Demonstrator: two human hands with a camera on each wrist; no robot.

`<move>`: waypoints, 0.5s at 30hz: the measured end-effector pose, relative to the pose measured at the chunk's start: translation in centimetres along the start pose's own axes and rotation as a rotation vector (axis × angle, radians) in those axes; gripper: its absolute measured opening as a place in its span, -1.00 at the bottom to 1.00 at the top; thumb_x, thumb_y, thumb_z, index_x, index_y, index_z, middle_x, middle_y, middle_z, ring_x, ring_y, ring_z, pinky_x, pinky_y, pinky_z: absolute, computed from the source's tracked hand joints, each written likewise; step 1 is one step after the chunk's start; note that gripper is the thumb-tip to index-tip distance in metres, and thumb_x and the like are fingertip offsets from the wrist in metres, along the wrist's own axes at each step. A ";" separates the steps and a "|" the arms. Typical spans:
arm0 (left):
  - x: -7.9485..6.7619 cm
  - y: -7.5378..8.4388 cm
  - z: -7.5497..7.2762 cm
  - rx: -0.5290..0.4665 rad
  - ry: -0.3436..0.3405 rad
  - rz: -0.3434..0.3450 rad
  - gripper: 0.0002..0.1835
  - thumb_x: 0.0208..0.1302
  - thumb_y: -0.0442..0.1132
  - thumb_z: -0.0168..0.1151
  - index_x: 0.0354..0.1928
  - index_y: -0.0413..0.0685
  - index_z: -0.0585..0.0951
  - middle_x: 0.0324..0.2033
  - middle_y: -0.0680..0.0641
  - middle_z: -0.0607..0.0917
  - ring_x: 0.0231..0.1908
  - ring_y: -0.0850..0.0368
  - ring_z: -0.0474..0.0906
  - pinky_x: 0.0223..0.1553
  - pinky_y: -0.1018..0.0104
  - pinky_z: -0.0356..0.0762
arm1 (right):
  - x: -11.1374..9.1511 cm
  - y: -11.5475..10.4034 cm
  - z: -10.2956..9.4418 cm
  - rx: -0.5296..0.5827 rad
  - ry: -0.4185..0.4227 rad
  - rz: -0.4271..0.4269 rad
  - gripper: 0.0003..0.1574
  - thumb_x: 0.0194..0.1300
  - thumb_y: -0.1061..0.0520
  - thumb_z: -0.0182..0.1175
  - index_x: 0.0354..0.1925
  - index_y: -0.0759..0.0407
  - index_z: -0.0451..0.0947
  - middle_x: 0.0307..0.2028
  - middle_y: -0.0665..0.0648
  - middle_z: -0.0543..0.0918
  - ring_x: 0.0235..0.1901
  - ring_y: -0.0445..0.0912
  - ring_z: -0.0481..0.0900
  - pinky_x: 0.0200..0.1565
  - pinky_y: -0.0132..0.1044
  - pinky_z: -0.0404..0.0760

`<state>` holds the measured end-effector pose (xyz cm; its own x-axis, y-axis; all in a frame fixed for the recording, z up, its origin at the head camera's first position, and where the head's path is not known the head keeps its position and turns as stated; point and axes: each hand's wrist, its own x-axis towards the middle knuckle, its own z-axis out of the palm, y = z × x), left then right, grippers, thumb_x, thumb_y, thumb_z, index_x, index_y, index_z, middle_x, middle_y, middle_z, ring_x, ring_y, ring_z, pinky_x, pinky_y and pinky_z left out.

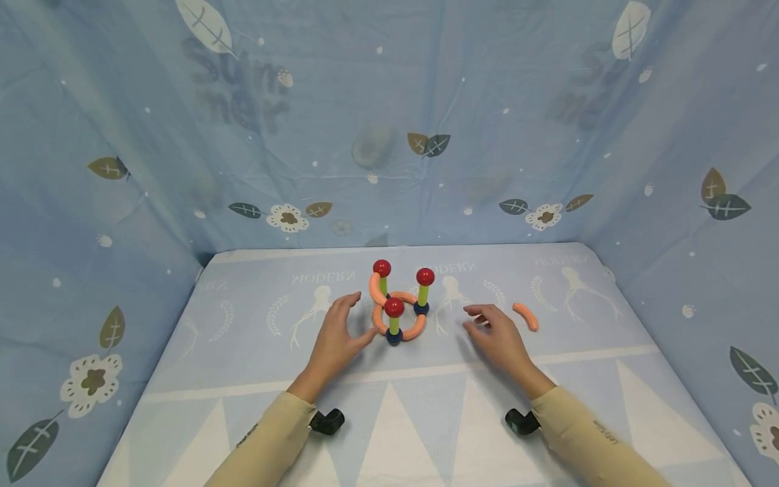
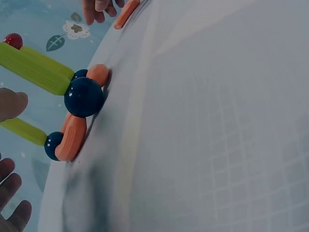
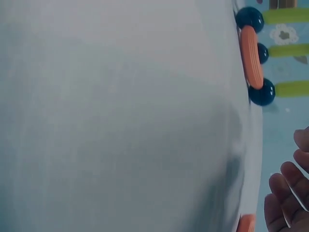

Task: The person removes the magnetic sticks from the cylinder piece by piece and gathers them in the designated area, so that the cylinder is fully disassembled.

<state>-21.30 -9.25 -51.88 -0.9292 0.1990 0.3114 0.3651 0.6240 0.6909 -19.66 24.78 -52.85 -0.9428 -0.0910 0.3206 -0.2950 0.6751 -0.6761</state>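
A toy frame of balls and rods stands on the table. Its base is a ring of orange curved rods joined by dark blue balls. Green rods rise from these, topped by red balls. One orange curved rod joins two red balls at the upper left. My left hand is beside the frame's left, thumb and fingers spread; contact cannot be told. Holding nothing, my right hand hovers right of the frame with loosely bent fingers. Just beyond it lies a loose orange curved rod.
A pale blue patterned cloth covers the table. Blue printed curtains enclose the back and both sides. Dark camera mounts show beneath both wrists.
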 end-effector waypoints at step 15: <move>-0.2 -1.2 1.4 0.025 -0.105 -0.062 -0.20 0.18 0.01 0.52 0.38 -0.17 0.46 0.27 -0.11 0.55 0.28 -0.06 0.45 0.33 -0.02 0.39 | -0.2 -2.6 3.4 0.026 -0.158 0.107 -0.40 0.32 0.06 0.41 0.27 0.16 0.53 0.06 0.12 0.67 -0.05 -0.04 0.63 -0.02 -0.07 0.61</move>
<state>-21.66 -8.96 -53.64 -0.9511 0.2370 0.1979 0.3069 0.6556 0.6899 -19.23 20.57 -53.39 -0.9811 -0.1346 0.1394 -0.1937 0.6683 -0.7182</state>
